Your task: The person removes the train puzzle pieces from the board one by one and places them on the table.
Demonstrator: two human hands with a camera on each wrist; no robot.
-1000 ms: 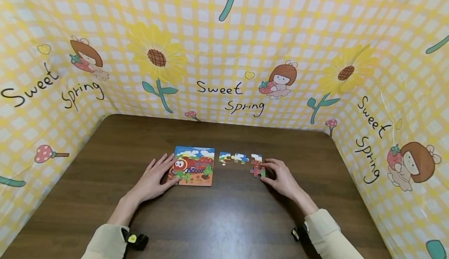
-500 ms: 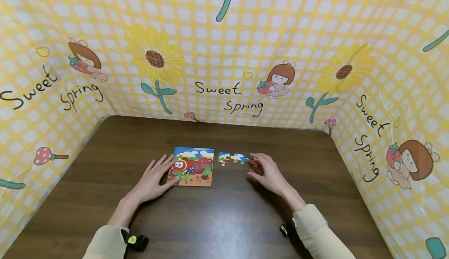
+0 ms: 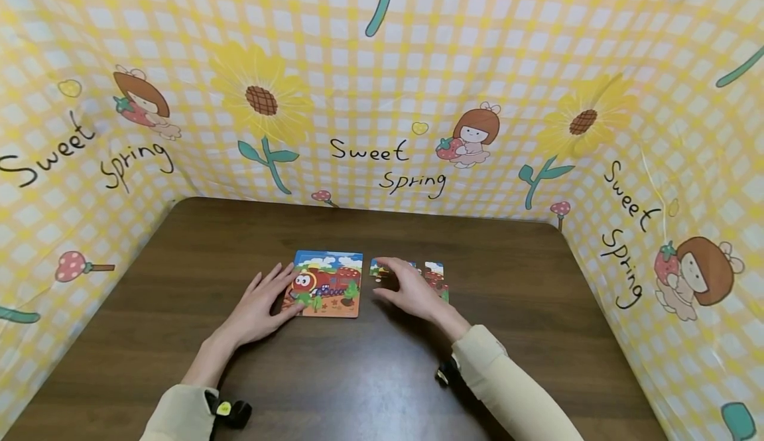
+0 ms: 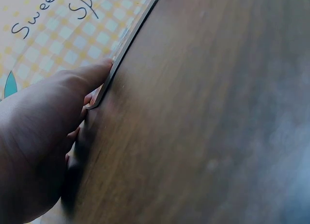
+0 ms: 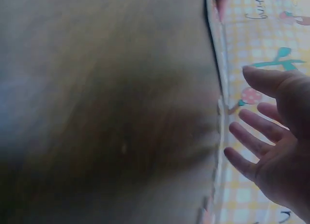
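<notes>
A square jigsaw puzzle [image 3: 337, 272] with a red cartoon train lies flat on the table. My left hand [image 3: 256, 308] rests along its left side, fingers stretched out and thumb touching the lower corner. In the left wrist view the thumb of that hand [image 4: 43, 122] meets the puzzle's edge [image 4: 131, 42]. Over the loose row to the right, my right hand [image 3: 412, 288] hovers with fingers spread, holding nothing. Beneath it a left puzzle piece [image 3: 375, 270] shows in part, and the middle piece is mostly hidden. Two red-and-green pieces [image 3: 435, 271] stand joined beyond the hand.
The brown wooden table [image 3: 370, 375] is walled on three sides by a yellow checked cloth [image 3: 370, 96] printed with flowers and girls. A black camera is strapped at each wrist, below pale rolled sleeves [image 3: 182, 411].
My right hand has pushed the two right-hand pieces slightly left, let them go and moved left over the other loose pieces. My left hand stays on the puzzle.
</notes>
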